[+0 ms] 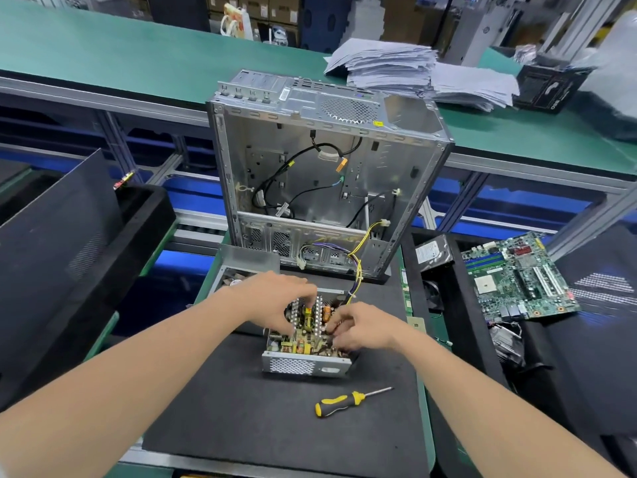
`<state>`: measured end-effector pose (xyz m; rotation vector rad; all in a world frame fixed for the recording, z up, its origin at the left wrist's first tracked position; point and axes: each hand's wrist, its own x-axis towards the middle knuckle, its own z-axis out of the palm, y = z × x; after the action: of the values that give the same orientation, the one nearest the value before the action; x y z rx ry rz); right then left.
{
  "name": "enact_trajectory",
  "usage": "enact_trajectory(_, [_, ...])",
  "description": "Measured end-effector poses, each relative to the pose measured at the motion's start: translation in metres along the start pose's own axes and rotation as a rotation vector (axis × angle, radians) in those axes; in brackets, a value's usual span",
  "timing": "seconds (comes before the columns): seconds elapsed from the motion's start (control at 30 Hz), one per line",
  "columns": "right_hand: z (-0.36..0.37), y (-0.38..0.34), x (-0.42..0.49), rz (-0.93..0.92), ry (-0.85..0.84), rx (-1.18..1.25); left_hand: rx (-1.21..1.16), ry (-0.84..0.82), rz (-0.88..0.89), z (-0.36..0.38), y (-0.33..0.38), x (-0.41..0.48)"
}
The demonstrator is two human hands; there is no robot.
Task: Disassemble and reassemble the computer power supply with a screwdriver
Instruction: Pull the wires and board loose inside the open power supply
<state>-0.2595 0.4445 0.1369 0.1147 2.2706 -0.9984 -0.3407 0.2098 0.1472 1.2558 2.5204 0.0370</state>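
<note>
Grey metal power supply (305, 365) beneath left hand (275, 298) and right hand (362, 326), both gripping its circuit board (303, 339).

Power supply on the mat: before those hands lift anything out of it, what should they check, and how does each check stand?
1. Cover off the power supply: ok, its insides show.
2. Reach to the screwdriver: ok, it lies on the mat in front, in neither hand.
3. Firm hold by the left hand and right hand: cannot tell, fingertips are down among the parts.
4. Screws all out: cannot tell, too small to see.
5. Clearance of the wires from the computer case: not ok, they trail into it.
</note>
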Motion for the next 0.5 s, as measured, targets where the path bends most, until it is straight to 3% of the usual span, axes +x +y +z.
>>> enact_trajectory(0.1, [-0.002,0.003,-0.003,-0.013,-0.041,-0.18,0.098,-0.06,-0.029,0.001,0.006,0.0])
enact_trajectory(0.27, [0.0,0.001,-0.003,0.067,-0.037,-0.199,0.136,-0.035,-0.088,0.005,0.011,-0.001])
enact_trajectory(0.5, [0.009,-0.003,0.005,-0.009,0.217,-0.24,0.103,-0.028,-0.12,0.001,0.017,-0.004])
